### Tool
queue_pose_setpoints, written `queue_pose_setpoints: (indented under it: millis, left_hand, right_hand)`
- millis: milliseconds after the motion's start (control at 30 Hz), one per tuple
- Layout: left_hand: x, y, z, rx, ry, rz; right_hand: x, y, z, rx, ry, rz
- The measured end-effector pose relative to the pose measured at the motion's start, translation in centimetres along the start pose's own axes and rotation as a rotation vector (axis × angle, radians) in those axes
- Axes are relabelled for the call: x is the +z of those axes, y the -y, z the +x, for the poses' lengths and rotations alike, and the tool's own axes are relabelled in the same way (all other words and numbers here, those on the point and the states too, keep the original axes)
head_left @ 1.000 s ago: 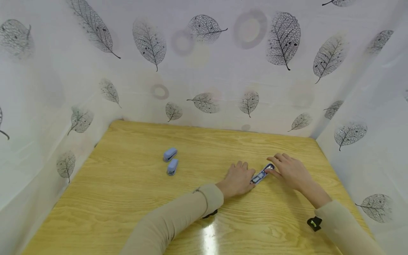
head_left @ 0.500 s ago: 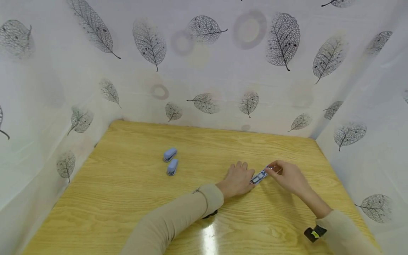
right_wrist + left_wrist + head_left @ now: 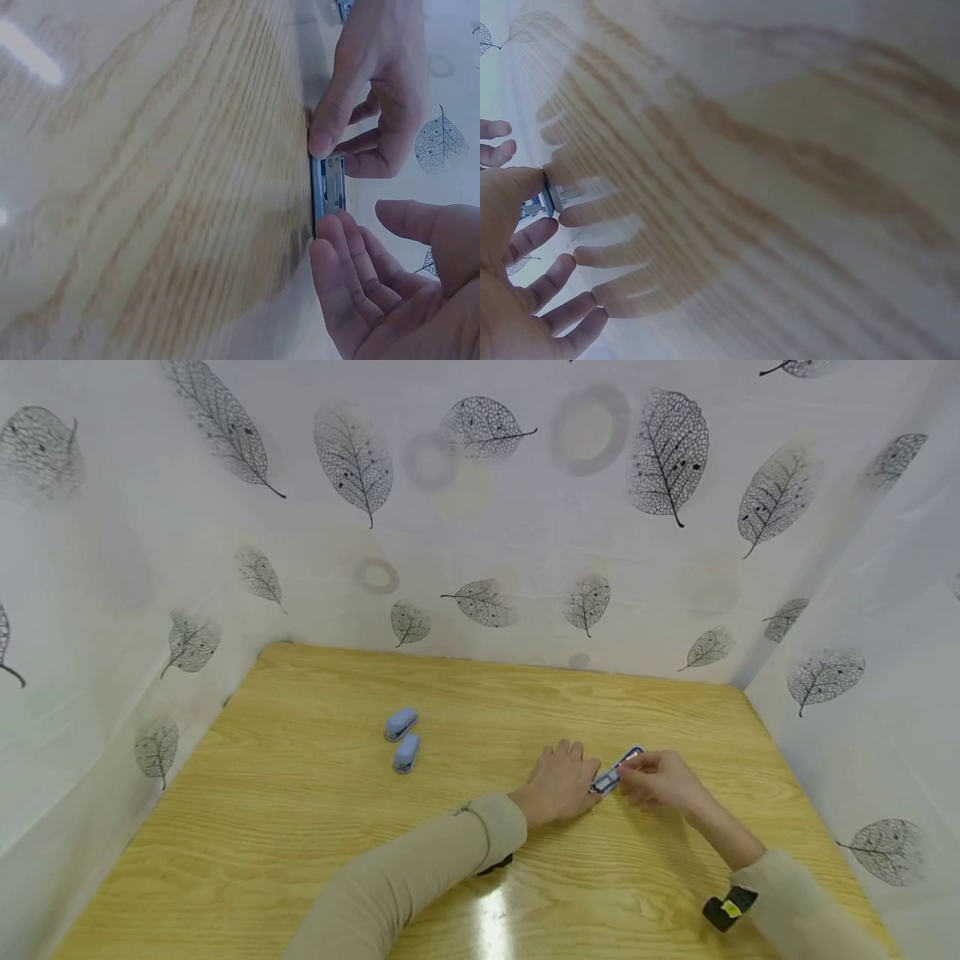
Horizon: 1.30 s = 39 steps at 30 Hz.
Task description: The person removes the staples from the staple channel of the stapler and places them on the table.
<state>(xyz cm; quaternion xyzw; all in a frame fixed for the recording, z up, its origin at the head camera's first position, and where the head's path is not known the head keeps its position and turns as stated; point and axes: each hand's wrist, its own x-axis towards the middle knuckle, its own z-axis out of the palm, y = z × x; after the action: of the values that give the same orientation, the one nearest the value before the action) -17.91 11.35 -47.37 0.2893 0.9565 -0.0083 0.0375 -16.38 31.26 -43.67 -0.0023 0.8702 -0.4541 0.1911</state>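
A small blue stapler (image 3: 617,770) lies folded out flat on the wooden table (image 3: 300,827), its metal channel facing up. My left hand (image 3: 561,783) is palm down beside it and pinches its near end between thumb and index finger (image 3: 352,161); the other fingers (image 3: 555,274) are spread. My right hand (image 3: 660,781) comes from the right. Its fingertips (image 3: 334,229) touch the stapler (image 3: 328,191) at the middle, and its thumb (image 3: 412,217) stands apart from it.
Two more small blue staplers (image 3: 401,723) (image 3: 406,752), both folded closed, sit close together at the table's left middle. Leaf-patterned white sheets (image 3: 480,527) wall in the table on three sides. A glare patch (image 3: 491,918) lies near the front edge.
My right hand has slid from the stapler's far end toward its middle, closer to the left hand. The left hand and the stapler have stayed put.
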Motion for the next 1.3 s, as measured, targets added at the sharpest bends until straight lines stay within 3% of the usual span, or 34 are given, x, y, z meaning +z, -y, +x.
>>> queue_pose_setpoints:
  millis: [300,833,1300]
  left_hand:
    - [0.2,0.1,0.1,-0.001,0.005,0.003]
    - [0.2,0.0,-0.1,0.005,-0.009,0.011]
    - [0.1,0.0,0.0,-0.009,-0.004,0.002]
  right_hand:
    - [1.3,-0.3,0.8,0.005,0.018,-0.005]
    - [2.3,0.1,0.6,0.036,-0.033,0.026]
    - [0.9,-0.2,0.2,0.062,0.015,0.139]
